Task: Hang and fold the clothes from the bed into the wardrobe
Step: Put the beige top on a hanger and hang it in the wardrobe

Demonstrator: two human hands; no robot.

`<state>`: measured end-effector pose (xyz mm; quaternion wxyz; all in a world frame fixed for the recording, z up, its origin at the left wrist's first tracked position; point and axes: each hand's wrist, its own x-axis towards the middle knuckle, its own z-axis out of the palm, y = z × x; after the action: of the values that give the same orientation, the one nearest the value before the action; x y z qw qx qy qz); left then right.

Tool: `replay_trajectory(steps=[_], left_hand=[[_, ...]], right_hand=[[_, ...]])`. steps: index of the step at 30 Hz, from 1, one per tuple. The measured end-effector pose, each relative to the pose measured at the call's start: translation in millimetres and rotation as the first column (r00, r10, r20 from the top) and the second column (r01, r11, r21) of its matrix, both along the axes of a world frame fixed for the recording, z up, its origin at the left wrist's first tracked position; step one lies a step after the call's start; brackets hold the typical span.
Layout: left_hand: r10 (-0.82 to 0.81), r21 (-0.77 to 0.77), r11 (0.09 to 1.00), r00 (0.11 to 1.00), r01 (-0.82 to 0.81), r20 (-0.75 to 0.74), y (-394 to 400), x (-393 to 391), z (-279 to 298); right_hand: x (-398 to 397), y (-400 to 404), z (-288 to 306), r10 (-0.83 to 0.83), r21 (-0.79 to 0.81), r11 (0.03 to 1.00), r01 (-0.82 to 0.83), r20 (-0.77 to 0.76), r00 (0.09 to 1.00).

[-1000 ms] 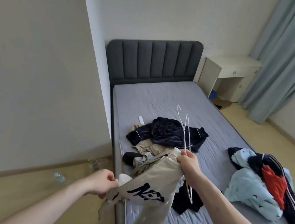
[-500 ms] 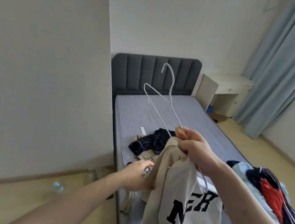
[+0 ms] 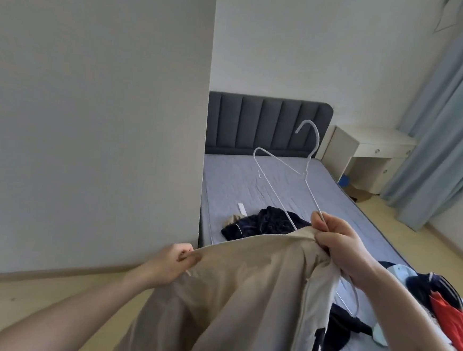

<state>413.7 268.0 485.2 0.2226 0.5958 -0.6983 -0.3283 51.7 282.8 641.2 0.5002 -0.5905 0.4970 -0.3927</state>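
That beige top (image 3: 243, 287) is held up over the foot of the bed (image 3: 252, 182), soft and floppy. Left hand (image 3: 168, 264) pinches one edge; right hand (image 3: 343, 253) grips cloth plus the light wire hanger (image 3: 287, 185). Best held by the shoulders, probably.

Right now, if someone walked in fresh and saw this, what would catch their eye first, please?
First, the beige garment stretched across the foreground, gripped at one edge by the left hand and at the other by the right hand. The right hand also holds a white wire hanger, whose hook rises in front of the dark headboard. Behind lie a dark navy garment mid-bed and a colourful heap of clothes at the right edge.
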Motion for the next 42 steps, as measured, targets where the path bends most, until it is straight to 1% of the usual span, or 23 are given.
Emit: replay_trajectory(steps=[3, 5, 7, 8, 9, 11, 14, 17, 19, 21, 25, 28, 30, 32, 33, 35, 36, 37, 39, 41, 42], left_hand=[[-0.084, -0.005, 0.996, 0.995, 0.084, 0.062, 15.2, 37.2, 9.1], [-0.125, -0.011, 0.992, 0.975, 0.129, 0.181, 28.4, 60.5, 10.5], [-0.094, -0.017, 0.994, 0.937, 0.105, 0.338, 40.9, 81.7, 11.9], [-0.052, -0.026, 0.997, 0.92, 0.068, 0.387, 45.4, 91.9, 13.5], [0.001, -0.032, 0.999, 0.921, 0.013, 0.39, 49.2, 101.7, 15.1], [0.125, -0.042, 0.992, 0.944, -0.118, 0.305, 52.1, 121.3, 18.3], [0.265, -0.012, 0.964, 0.961, -0.265, 0.078, 51.0, 143.3, 27.1], [0.356, 0.02, 0.933, 0.916, -0.358, -0.186, 53.1, 156.1, 44.8], [0.368, 0.023, 0.926, 0.888, -0.377, -0.274, 54.2, 163.5, 62.0], [0.337, 0.042, 0.94, 0.896, -0.34, -0.289, 55.4, 166.8, 82.4], [0.248, 0.169, 0.963, 0.935, -0.209, -0.255, 57.0, 159.4, 121.8], [0.204, 0.243, 0.963, 0.912, -0.12, -0.357, 56.0, 148.4, 147.0], [0.213, 0.199, 0.971, 0.871, -0.136, -0.442, 52.4, 137.7, 160.7], [0.254, 0.077, 0.965, 0.829, -0.249, -0.498, 47.9, 125.2, 172.5], [0.276, 0.026, 0.951, 0.809, -0.308, -0.519, 45.1, 120.8, 178.0], [0.297, -0.032, 0.927, 0.784, -0.374, -0.546, 39.5, 115.8, 187.3], [0.301, -0.069, 0.918, 0.799, -0.391, -0.52, 36.9, 114.6, 190.0], [0.303, -0.11, 0.912, 0.832, -0.394, -0.465, 34.9, 113.1, 191.2], [0.306, -0.161, 0.915, 0.896, -0.371, -0.323, 31.2, 107.3, 188.7], [0.325, -0.171, 0.914, 0.917, -0.367, -0.233, 28.3, 101.7, 180.7], [0.345, -0.168, 0.909, 0.914, -0.382, -0.212, 26.6, 101.5, 175.8]], right_hand=[[6.0, -0.4, -7.9, -0.054, 0.02, 0.998, 0.054, -0.027, 0.998], [17.7, 0.6, -10.9, -0.069, 0.041, 0.997, 0.071, -0.035, 0.997], [30.5, 2.6, -13.0, -0.073, 0.049, 0.996, 0.074, -0.03, 0.997], [37.2, 3.4, -13.3, -0.068, 0.052, 0.996, 0.07, -0.026, 0.997], [43.7, 4.2, -13.8, -0.056, 0.055, 0.997, 0.057, -0.029, 0.998], [57.7, 3.9, -14.6, -0.014, 0.055, 0.998, 0.017, -0.052, 0.999], [75.1, -1.3, -12.5, 0.023, 0.028, 0.999, -0.02, -0.106, 0.994], [80.8, -8.1, -7.0, -0.002, -0.024, 1.0, -0.003, -0.207, 0.978], [79.6, -12.3, -4.9, -0.025, -0.047, 0.999, 0.014, -0.24, 0.97], [77.1, -16.4, -4.4, -0.058, -0.073, 0.997, 0.04, -0.259, 0.964], [71.9, -22.5, -6.5, -0.129, -0.134, 0.987, 0.089, -0.328, 0.936], [71.7, -23.1, -12.0, -0.162, -0.168, 0.981, 0.1, -0.409, 0.898], [74.4, -21.7, -17.9, -0.155, -0.168, 0.982, 0.085, -0.466, 0.871], [78.8, -18.0, -24.5, -0.129, -0.147, 0.987, 0.062, -0.51, 0.851], [81.1, -15.8, -27.4, -0.111, -0.135, 0.99, 0.048, -0.511, 0.852], [85.2, -10.0, -31.1, -0.074, -0.125, 0.992, 0.014, -0.488, 0.87], [86.9, -6.0, -31.1, -0.05, -0.13, 0.991, -0.015, -0.482, 0.875], [88.8, -1.3, -29.8, -0.014, -0.137, 0.989, -0.059, -0.478, 0.878], [92.9, 9.9, -25.2, 0.089, -0.135, 0.978, -0.161, -0.427, 0.9], [99.0, 22.0, -18.0, 0.172, -0.129, 0.965, -0.229, -0.35, 0.921], [102.0, 27.3, -14.8, 0.186, -0.137, 0.96, -0.243, -0.337, 0.923]])
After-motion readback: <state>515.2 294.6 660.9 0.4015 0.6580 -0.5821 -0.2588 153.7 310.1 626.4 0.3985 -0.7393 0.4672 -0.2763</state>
